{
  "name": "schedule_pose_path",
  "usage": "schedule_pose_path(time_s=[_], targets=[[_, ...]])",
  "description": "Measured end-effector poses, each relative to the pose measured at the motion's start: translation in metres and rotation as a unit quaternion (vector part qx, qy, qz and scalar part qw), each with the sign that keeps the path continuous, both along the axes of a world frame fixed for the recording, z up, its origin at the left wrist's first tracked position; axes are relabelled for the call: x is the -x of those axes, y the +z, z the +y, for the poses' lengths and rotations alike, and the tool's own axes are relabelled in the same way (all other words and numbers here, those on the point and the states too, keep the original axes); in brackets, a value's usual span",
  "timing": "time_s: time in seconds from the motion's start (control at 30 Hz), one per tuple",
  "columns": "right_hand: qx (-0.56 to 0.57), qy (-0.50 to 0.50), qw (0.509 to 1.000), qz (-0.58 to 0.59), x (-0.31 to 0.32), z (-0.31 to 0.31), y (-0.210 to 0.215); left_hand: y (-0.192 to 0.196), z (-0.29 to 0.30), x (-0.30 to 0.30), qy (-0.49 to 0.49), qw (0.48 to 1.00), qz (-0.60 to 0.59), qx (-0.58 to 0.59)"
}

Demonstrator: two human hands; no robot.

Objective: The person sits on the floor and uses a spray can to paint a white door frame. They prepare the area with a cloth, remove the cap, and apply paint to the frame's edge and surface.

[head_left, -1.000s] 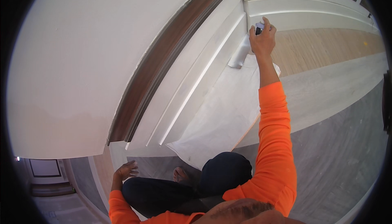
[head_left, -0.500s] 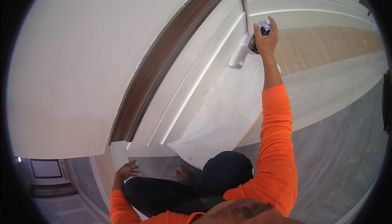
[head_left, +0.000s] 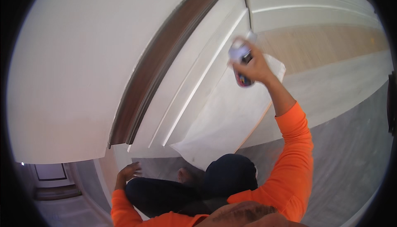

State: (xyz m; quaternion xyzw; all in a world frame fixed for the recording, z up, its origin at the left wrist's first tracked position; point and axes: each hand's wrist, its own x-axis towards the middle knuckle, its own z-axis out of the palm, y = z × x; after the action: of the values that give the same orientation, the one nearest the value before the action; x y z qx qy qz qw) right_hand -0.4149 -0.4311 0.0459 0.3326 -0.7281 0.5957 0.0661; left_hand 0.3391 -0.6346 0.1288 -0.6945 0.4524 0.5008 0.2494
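My right hand (head_left: 257,63) is wrapped round a spray can (head_left: 244,76), a dark can with a pale top, blurred by motion. It holds the can above a white sheet (head_left: 223,111) spread on the floor along the foot of the wall, with the index finger up by the can's top. Off to the left, my left hand (head_left: 131,170) rests by my bent knee with its fingers apart and nothing in them.
White wall panelling (head_left: 198,70) with raised ledges runs along the left, topped by a dark brown wooden rail (head_left: 165,61). Wood-look flooring (head_left: 318,47) lies beyond the sheet, and grey flooring (head_left: 339,132) spreads to the right. My bare foot (head_left: 186,175) is near the sheet's edge.
My right hand has brought the spray can from the far wall corner back toward me and to the left, over the sheet. My left hand has barely moved.
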Motion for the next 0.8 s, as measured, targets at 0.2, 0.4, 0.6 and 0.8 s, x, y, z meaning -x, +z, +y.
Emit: schedule_pose_path(time_s=[0.2, 0.4, 0.6, 0.8], targets=[[0.000, 0.006, 0.995, -0.100, -0.014, 0.022, -0.002, -0.014, -0.012, 0.002, 0.006, 1.000, 0.009, 0.026], [0.013, 0.087, 0.919, -0.385, -0.026, 0.042, -0.021, -0.017, -0.019, -0.013, -0.003, 1.000, 0.004, 0.000], [0.344, -0.100, 0.811, -0.463, -0.021, 0.036, -0.044, -0.027, -0.021, 0.000, -0.020, 0.999, -0.019, 0.028], [0.337, -0.154, 0.838, -0.400, -0.011, 0.057, -0.074, -0.027, -0.024, 0.024, -0.009, 1.000, -0.011, -0.004]])
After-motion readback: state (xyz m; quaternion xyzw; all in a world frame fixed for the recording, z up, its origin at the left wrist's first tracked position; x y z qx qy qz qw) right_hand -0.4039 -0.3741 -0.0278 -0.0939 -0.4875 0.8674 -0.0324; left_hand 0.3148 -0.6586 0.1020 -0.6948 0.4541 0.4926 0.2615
